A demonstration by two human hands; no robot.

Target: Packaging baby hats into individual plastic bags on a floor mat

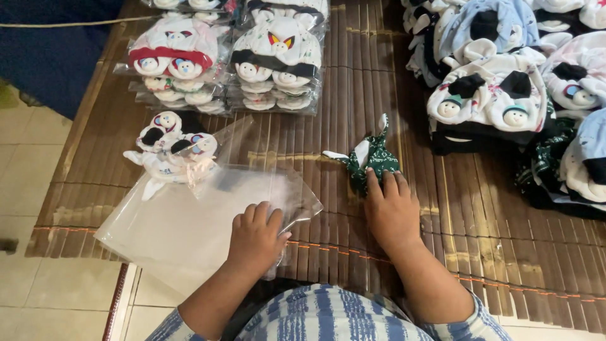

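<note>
Nearest the person, the left hand (255,237) lies flat, fingers spread and clasping nothing, pressing on a stack of clear plastic bags (189,221) on the bamboo mat (353,101). The right hand (392,211) rests open, fingertips pinning the near end of one green patterned cloth piece (372,161); the cloth lies directly ahead of that hand, long axis running away from the person, well apart from the left hand. Just beyond the bags sits one loose white baby set (170,151). Farther off: two stacks of bagged sets (233,63) (individual packs uncountable) and, far right, an unbagged heap (517,82).
</note>
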